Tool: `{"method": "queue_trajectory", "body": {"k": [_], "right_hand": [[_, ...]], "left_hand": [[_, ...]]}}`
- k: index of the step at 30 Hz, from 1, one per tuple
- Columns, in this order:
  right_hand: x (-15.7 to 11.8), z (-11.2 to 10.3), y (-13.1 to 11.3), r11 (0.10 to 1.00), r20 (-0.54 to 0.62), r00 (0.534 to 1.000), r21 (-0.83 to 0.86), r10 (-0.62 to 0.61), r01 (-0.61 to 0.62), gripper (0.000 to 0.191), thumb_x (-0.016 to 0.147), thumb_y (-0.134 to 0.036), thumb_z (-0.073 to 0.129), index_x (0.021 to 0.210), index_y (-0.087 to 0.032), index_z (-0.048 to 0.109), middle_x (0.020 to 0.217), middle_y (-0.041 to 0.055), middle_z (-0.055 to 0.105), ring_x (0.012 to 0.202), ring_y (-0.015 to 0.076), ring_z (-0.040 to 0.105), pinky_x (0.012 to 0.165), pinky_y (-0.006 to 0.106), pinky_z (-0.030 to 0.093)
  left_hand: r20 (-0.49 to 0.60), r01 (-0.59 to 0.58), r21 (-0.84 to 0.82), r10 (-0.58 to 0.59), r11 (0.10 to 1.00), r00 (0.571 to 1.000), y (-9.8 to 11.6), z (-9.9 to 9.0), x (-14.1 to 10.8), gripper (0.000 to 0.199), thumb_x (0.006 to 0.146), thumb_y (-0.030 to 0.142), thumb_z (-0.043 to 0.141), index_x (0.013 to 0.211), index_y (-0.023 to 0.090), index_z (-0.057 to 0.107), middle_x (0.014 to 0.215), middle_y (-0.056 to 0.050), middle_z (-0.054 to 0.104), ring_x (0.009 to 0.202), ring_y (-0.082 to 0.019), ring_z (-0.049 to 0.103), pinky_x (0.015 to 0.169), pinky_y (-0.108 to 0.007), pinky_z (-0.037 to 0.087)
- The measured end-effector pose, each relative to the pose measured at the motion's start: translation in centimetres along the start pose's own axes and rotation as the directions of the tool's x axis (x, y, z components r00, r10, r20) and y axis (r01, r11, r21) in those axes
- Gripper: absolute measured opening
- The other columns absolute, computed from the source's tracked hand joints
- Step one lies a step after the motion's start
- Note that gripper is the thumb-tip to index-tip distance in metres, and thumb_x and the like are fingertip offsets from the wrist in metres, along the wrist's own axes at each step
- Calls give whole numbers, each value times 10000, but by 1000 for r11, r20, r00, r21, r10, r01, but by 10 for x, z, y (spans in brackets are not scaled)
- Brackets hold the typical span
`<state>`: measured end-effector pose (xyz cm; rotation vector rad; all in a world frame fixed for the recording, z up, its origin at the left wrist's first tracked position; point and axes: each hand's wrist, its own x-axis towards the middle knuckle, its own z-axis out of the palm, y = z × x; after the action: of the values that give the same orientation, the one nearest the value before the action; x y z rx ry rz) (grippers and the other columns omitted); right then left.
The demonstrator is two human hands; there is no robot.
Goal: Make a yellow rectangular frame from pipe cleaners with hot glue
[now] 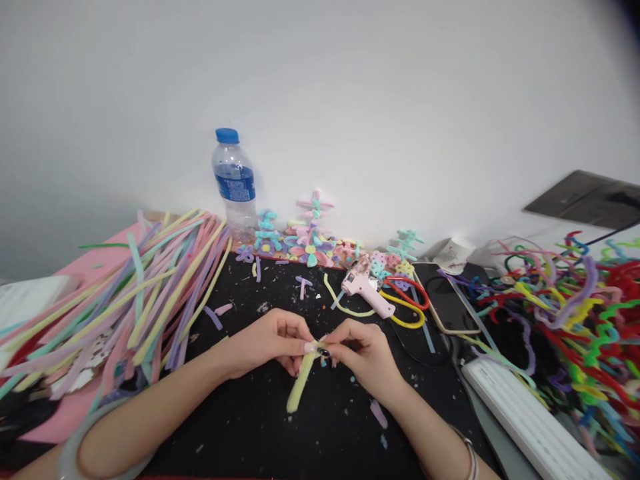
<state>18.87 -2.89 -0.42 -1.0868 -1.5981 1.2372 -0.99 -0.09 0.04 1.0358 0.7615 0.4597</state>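
A pale yellow fuzzy strip (301,383) hangs down and slightly left from between my two hands, over the black mat (250,413). My left hand (283,343) pinches its upper end between thumb and fingers. Right beside it, my right hand (357,350) is closed in a pinch at the same end, thumb tip nearly touching the left thumb. The very top of the strip is mostly covered by the fingertips. Short purple scraps (379,414) lie on the mat near my right wrist.
Pastel fuzzy stems (165,287) are heaped at the left. A water bottle (234,187) and fuzzy flowers (311,253) stand by the wall. A pink glue gun (367,290), phone (453,303), paper cup (454,255), white power strip (525,420) and bright curly stems (595,320) occupy the right.
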Motion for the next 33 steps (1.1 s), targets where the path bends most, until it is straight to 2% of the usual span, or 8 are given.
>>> {"method": "queue_trajectory", "body": {"k": [7,11,15,21,23,27,30,33], "right_hand": [[-2,3,-3,997,-32,999,-64,-40,37,83,793,-245,638,720,-207,647,625,6,661,502,135,584,498,252,469],[-2,4,-1,996,-47,998,-82,-48,44,86,798,-241,628,721,-202,642,655,15,671,511,130,581,502,246,467],[1,1,-1,995,-42,999,-92,-28,24,78,809,-225,599,800,-192,670,651,9,652,503,117,576,491,229,462],[3,-1,4,994,-52,999,-112,-11,5,116,815,-196,573,854,-195,682,628,-6,636,512,116,583,506,221,479],[2,-2,5,980,-54,998,-196,-37,25,97,804,-189,590,839,-196,680,691,11,672,540,128,596,520,231,483],[1,-3,2,909,-42,985,-394,-167,137,62,792,-178,620,809,-197,676,758,27,710,634,158,640,594,248,494],[1,-3,0,881,-32,971,-429,-235,199,63,807,-174,608,814,-196,666,791,31,721,677,162,660,627,243,503],[1,-2,-1,869,-49,965,-448,-257,209,69,814,-164,594,797,-194,655,773,30,718,659,157,658,611,234,499]], "left_hand": [[0,49,1,-49,999,999,1,0,0,208,726,314,698,822,130,688,634,-9,659,524,-86,588,529,-186,472],[-2,58,-14,-58,998,998,1,0,1,209,729,321,695,814,130,694,653,-16,671,538,-89,595,550,-192,485],[-90,-10,26,12,1000,996,0,0,3,208,729,319,694,803,124,693,644,-16,672,550,-92,596,571,-201,499],[-219,-150,122,175,981,960,-1,0,5,154,730,261,686,790,119,684,626,-13,673,558,-103,605,579,-219,514],[-233,-171,132,198,976,952,-1,0,5,145,728,252,684,790,121,682,627,-11,670,556,-104,603,579,-225,514],[-231,-156,107,177,982,957,-2,1,4,151,726,256,686,792,121,670,630,-9,665,552,-106,600,577,-231,516],[-224,-134,75,148,988,963,-2,2,3,166,730,265,684,810,121,658,631,-5,662,553,-102,600,577,-226,516],[-213,-121,62,131,991,968,-1,3,3,174,734,258,683,838,122,649,642,1,659,551,-96,597,567,-217,515]]}}
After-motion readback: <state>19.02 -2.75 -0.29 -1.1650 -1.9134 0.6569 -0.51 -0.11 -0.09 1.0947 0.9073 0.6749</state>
